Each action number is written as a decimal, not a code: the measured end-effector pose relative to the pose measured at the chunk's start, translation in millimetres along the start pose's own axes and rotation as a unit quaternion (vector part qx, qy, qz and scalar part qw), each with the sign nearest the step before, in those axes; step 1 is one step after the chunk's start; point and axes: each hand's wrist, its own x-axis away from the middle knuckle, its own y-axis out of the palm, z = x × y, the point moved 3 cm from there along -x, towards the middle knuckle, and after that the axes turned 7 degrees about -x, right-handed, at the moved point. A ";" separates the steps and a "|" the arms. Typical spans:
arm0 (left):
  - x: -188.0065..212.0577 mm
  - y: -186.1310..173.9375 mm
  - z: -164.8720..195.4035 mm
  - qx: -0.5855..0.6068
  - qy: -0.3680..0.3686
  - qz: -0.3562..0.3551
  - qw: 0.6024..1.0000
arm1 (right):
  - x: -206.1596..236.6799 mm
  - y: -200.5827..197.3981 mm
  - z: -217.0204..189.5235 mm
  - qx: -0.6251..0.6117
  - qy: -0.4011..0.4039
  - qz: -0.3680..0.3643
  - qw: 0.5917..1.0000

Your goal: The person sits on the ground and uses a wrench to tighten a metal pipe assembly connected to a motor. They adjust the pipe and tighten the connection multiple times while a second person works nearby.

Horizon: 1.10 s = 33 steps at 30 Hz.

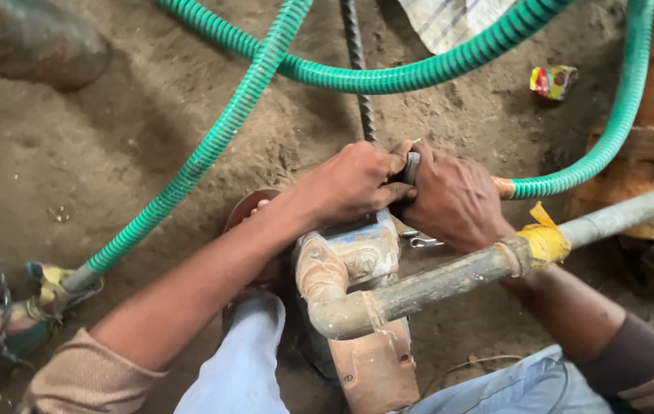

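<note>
At the centre of the frame we have both hands bunched on top of a small water pump (354,257), working a small dark metal fitting (412,165) that sits just above the pump body. Our left hand (350,184) curls over the pump top with its fingers pressed together, the tips meeting the fitting; our right hand (457,201) closes on the same piece from the other side, thumb and fingers pinching it. We judge the job partway along: the grey outlet pipe (449,277) already joins the pump elbow and runs to the right edge, its coupling wrapped in yellow tape (545,239), while the fitting is in our fingers and not visibly seated. We cannot tell how far it is threaded, since our hands hide the joint. The pump looks worn: faded blue-grey casing, rust-stained elbow, a rusty base plate toward the lower centre. A green corrugated hose (212,146) loops across the dirt ground (97,138) in the upper frame.
</note>
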 end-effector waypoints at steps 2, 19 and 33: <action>-18.8 3.8 1.6 0.031 -0.044 -0.014 0.998 | -0.9 -17.8 14.2 -0.004 -0.012 -0.031 0.999; -129.1 84.3 65.8 0.267 -0.205 -0.080 0.938 | 141.6 -49.0 214.5 -0.514 0.074 0.390 0.760; -93.1 101.4 87.1 0.390 -0.256 -0.165 0.869 | 104.9 -31.5 206.8 -0.920 0.041 0.289 0.260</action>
